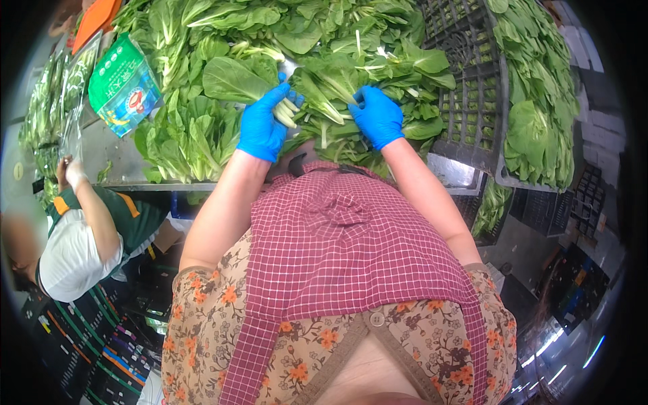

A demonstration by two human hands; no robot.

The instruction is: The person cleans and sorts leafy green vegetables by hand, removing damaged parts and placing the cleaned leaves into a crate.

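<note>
My left hand [264,121], in a blue glove, grips a small bunch of leafy greens [238,83]. Its pale cut stems [285,112] stick out between thumb and fingers, and the broad leaves point left. My right hand [377,117], also gloved in blue, is at the near side of a loose heap of greens [415,71]. Its thumb and fingertips close on the stem of one leafy green [331,81]; the other fingers are curled and partly hidden. Left of my left hand, more greens [195,134] stand bunched together on the metal table [121,157].
A printed green-and-blue plastic bag [124,86] lies at the left, near bagged greens [50,111] and an orange object [96,23]. A co-worker's hand [73,172] is at the table's left edge. At right, a black plastic crate [468,86] stands beside piled greens [536,126].
</note>
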